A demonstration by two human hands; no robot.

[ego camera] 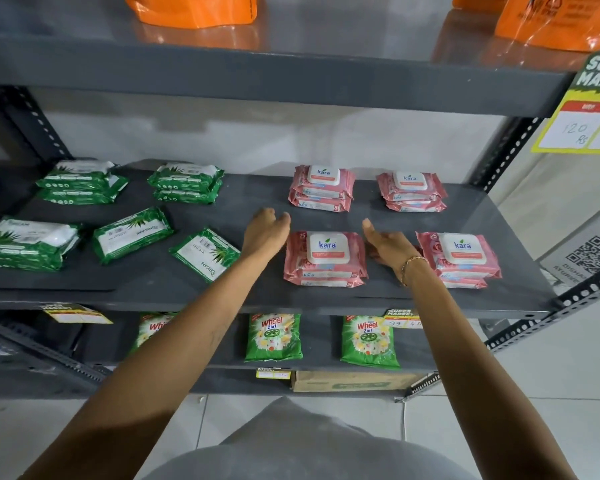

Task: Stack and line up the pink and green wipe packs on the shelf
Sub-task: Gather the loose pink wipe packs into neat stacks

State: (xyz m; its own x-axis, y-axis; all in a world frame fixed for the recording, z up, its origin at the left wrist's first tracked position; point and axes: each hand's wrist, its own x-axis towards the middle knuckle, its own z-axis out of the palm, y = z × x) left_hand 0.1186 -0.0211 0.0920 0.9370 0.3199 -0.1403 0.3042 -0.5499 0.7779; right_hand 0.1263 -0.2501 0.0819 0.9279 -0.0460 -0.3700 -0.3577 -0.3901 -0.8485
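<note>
A front pink stack (325, 258) of wipe packs sits on the dark grey shelf (250, 209) between my hands. My left hand (265, 233) hovers open just left of it. My right hand (388, 245) is open just right of it, fingers apart, holding nothing. Three more pink stacks stand around: front right (459, 258), back middle (323, 187), back right (411, 190). On the left are green stacks at the back (82, 181) (186, 181) and front left (28, 242). Two single green packs (132, 233) (205, 254) lie askew, back side up.
The upper shelf (274, 74) overhangs close above, with orange bags (191, 10) on it. Green detergent pouches (273, 337) stand on the lower shelf. A perforated metal post (506, 154) and a yellow price sign (582, 126) are at the right. A cardboard box (354, 381) sits at the bottom.
</note>
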